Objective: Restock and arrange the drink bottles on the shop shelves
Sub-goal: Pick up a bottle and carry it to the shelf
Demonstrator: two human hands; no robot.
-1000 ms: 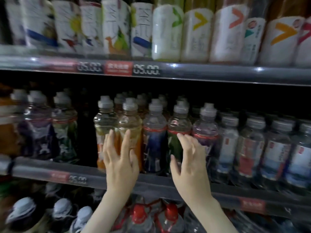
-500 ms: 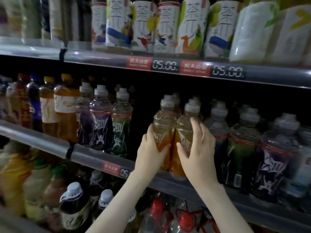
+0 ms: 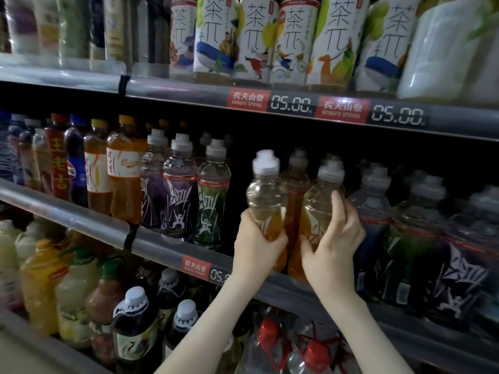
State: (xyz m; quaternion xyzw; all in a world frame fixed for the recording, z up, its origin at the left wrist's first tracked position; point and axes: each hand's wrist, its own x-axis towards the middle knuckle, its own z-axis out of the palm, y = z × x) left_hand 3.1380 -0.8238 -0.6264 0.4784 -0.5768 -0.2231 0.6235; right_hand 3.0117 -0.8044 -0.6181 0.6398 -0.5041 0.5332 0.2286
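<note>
Pulled forward, orange bottle [image 3: 266, 201] sits in left grip [image 3: 256, 249]; right grip [image 3: 332, 247] holds neighbouring bottle [image 3: 318, 206].

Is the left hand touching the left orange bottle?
Touching. The head view shows the left hand wrapped round the lower body of the left orange bottle.

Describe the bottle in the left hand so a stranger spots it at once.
Look at the middle shelf, below the tea bottles. Right of its dark gap stand orange drinks with pale caps. Take the leftmost bottle, beside the gap, gripped by the left hand; the right hand holds its neighbour.
</note>
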